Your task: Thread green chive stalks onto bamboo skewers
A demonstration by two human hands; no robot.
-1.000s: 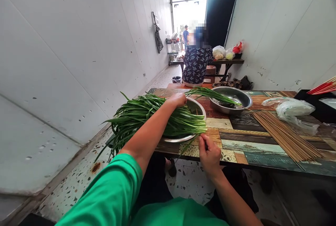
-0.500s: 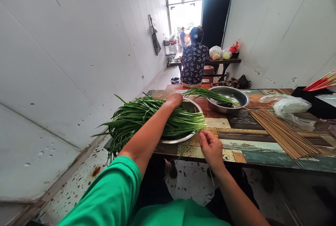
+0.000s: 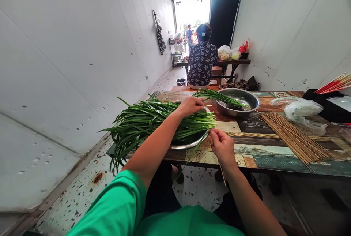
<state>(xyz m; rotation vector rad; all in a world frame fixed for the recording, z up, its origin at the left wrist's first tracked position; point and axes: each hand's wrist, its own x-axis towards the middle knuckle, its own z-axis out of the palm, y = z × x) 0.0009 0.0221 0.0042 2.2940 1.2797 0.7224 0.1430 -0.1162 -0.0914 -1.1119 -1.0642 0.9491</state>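
A large bunch of garlic chives point(image 3: 153, 120) lies across a metal basin point(image 3: 189, 145), pale stalk ends to the right and leaves drooping over the left side. Above the bunch, my left hand point(image 3: 190, 106) pinches a single stalk near its pale end. To the right of the basin, my right hand point(image 3: 223, 146) is closed on a thin bamboo skewer point(image 3: 223, 175), whose lower part sticks out beneath the palm. A long green leaf trails from near its fingertips toward the lower left. Its fingers hide the skewer's other end.
Behind, a second metal basin point(image 3: 238, 108) carries a smaller batch of chives point(image 3: 219, 96). Many bamboo skewers point(image 3: 294, 139) lie on the patchwork table point(image 3: 268, 152). A plastic bag point(image 3: 303, 109) and black box point(image 3: 323, 106) stand right. A person point(image 3: 203, 60) sits ahead, back turned.
My left hand has moved right across the bunch toward the stalk ends, and one stalk now sticks out at its fingertips. My right hand stays nearly in place with the skewer.
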